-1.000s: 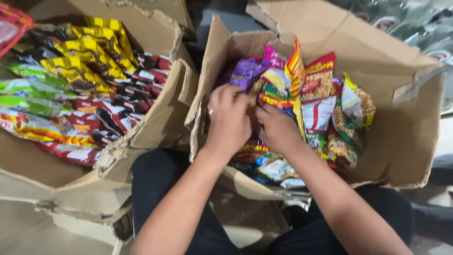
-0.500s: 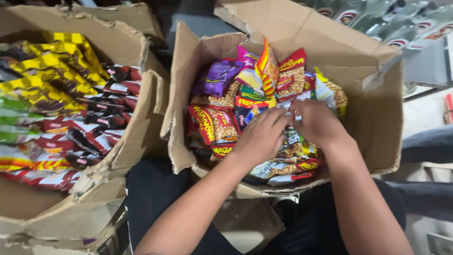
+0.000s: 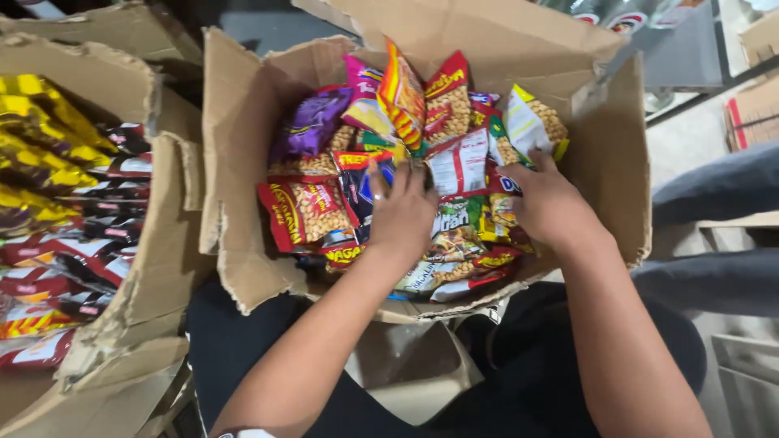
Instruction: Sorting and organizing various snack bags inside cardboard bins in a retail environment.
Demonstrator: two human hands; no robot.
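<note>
Cardboard, torn and ragged along its flaps, forms the box (image 3: 243, 146) in the person's lap, filled with glossy, crinkled snack packets (image 3: 422, 162) (peanuts show through clear panels). The left hand (image 3: 402, 215) lies flat, fingers spread, on the pile. The right hand (image 3: 548, 203) curls loosely among packets; its grip cannot be told. A second torn box (image 3: 154, 268) holds yellow and dark sachets (image 3: 57, 178).

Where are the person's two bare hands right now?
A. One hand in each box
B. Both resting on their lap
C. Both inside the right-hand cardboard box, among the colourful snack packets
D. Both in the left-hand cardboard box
C: the left hand and the right hand both lie on the colourful snack packets within the torn brown cardboard box on the right.
</note>
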